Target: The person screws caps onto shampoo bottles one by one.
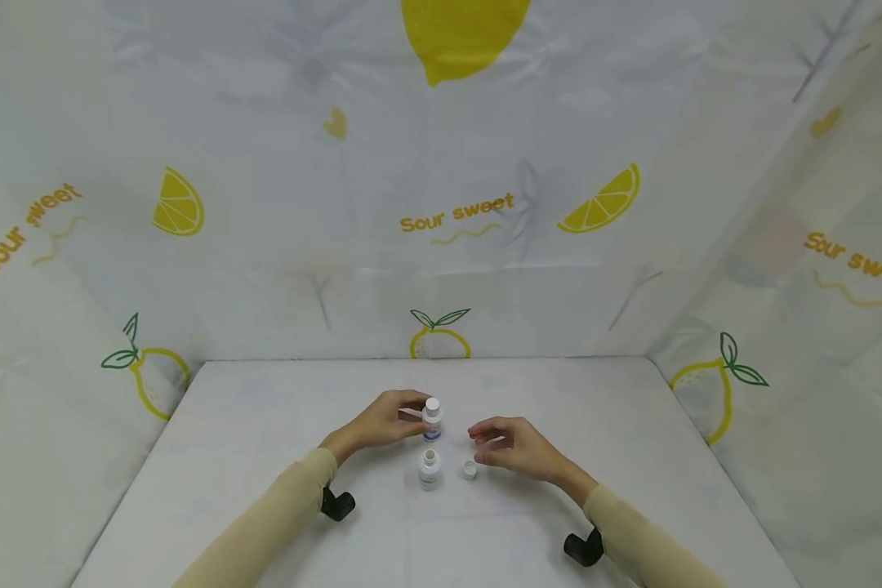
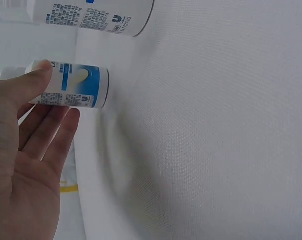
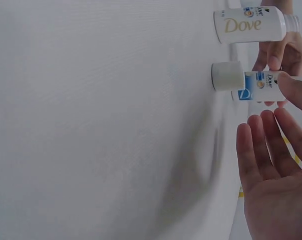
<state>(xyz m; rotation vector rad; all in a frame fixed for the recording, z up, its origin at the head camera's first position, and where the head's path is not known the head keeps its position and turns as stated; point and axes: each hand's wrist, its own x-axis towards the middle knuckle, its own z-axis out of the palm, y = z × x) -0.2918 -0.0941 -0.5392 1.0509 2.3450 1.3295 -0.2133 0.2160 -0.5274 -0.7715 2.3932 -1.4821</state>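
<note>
My left hand [image 1: 388, 418] holds a small white Dove bottle with a blue label [image 1: 432, 425] between thumb and fingers; the thumb lies across its upper part in the left wrist view. Its white cap is on, and the bottle stands upright. Closer to me is a second white Dove bottle [image 1: 429, 476], upright, with its threaded neck [image 3: 292, 23] bare. To the right of that one, a loose white cap [image 1: 469, 471] lies on the table. My right hand [image 1: 518, 447] hovers just beyond and right of the cap, fingers spread and relaxed, nothing in it.
The table [image 1: 279, 408] has a white cover, and its far edge meets a hanging white sheet [image 1: 287, 294] printed with lemons and lettering. More of this sheet closes off the left and right sides. A black wrist mount [image 1: 338, 504] sits under each forearm.
</note>
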